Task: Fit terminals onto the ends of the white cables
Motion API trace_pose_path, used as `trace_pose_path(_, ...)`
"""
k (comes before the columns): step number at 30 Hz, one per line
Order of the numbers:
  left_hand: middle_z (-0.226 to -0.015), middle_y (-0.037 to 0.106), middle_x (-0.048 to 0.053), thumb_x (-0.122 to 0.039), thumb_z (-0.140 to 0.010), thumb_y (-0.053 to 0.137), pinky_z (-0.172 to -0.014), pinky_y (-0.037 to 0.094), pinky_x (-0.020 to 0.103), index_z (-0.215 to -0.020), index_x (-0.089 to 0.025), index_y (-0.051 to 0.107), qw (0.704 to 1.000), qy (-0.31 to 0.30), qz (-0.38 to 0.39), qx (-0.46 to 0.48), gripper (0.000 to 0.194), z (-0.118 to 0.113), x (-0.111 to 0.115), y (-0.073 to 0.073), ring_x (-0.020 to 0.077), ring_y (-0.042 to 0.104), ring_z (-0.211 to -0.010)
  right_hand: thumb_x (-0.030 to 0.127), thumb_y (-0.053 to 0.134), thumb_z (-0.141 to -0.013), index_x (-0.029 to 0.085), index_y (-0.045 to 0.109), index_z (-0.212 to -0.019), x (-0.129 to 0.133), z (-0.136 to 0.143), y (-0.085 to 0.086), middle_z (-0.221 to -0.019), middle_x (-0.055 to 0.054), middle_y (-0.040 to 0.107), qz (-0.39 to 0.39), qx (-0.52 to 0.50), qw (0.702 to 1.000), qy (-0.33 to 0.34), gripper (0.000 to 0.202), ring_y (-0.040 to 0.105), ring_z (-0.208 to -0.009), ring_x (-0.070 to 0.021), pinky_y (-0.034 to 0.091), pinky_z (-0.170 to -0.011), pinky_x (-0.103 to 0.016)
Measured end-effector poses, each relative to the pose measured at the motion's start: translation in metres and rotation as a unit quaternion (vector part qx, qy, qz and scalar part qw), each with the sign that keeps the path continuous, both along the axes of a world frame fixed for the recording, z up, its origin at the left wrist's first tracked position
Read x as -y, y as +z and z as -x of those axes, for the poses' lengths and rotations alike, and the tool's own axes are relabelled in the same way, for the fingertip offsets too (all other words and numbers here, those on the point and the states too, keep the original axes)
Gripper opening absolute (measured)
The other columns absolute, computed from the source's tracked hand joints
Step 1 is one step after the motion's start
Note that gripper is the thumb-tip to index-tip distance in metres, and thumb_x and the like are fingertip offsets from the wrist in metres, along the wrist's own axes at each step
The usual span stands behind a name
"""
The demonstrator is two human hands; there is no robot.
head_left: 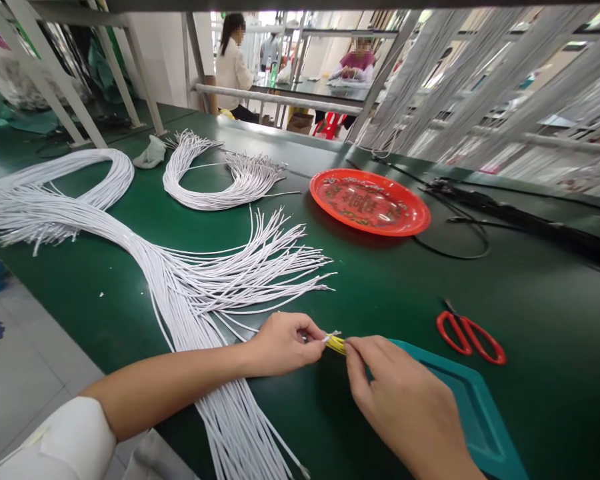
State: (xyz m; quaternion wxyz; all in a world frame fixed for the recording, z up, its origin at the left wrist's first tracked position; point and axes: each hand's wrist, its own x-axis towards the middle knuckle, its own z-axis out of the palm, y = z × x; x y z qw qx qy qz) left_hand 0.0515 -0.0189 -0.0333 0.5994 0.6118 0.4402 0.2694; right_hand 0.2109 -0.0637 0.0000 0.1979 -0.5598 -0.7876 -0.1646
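White wire, pinched by the left hand, appears to meet yellow strands, pinched by the right hand, towards the near edge of the counter; attachment (fingers obscure it) unverified; loose bundle alongside.

One left arm: enters at lower left, forearm bare, slanting up to the right. One left hand: thumb and forefinger brought together in a pinch, tips pointing right. One right hand: enters at lower right, back of hand upward, fingers reaching up and to the left, forefinger and thumb bent toward each other, remaining fingers largely hidden. Both hands: bare, fingertips facing, close together yet apart.
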Motion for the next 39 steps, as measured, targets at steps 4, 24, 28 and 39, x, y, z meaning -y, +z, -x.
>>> trace_pose_path(4,-0.065,0.056,-0.003,-0.022,-0.067,0.054,-0.047,0.034,0.016,-0.105,-0.016,0.057,1.0,-0.001,0.009,0.003,0.039,0.0,-0.002,-0.006,0.0053,0.044,-0.049,0.028,0.046,-0.079,0.016,0.064,-0.09,-0.003,-0.018,-0.003,-0.076,-0.007,0.065,0.039,0.071,0.996,0.023,0.025,0.056,-0.07,-0.0198,0.037,-0.061,-0.032)
trace_pose_path(24,-0.061,0.05,-0.005,-0.022,-0.07,0.057,-0.052,0.035,0.018,-0.113,-0.015,0.054,0.998,-0.038,0.047,0.007,0.043,-0.001,-0.007,-0.016,0.0052,0.042,-0.051,0.019,0.053,-0.075,0.021,0.06,-0.07,-0.015,-0.015,0.007,-0.072,-0.001,0.062,0.227,0.076,0.971,-0.018,0.009,0.055,-0.077,-0.0183,0.027,-0.068,-0.033)
trace_pose_path(28,-0.063,0.051,-0.004,-0.024,-0.069,0.058,-0.053,0.036,0.018,-0.114,-0.016,0.055,0.998,-0.044,0.03,-0.016,0.046,-0.001,-0.007,-0.018,0.0058,0.043,-0.053,0.019,0.054,-0.074,0.021,0.06,-0.07,-0.015,-0.017,0.003,-0.072,-0.001,0.062,0.217,0.075,0.973,-0.014,0.008,0.056,-0.078,-0.0191,0.028,-0.07,-0.035)
trace_pose_path(39,-0.066,0.055,-0.003,-0.022,-0.069,0.056,-0.052,0.037,0.017,-0.11,-0.016,0.056,0.997,-0.039,0.015,-0.058,0.042,-0.001,-0.006,-0.009,0.0063,0.045,-0.054,0.033,0.059,-0.07,0.02,0.059,-0.097,-0.012,-0.023,-0.005,-0.09,-0.006,0.065,0.188,0.126,0.974,-0.025,0.03,0.054,-0.09,-0.0269,0.029,-0.076,-0.043)
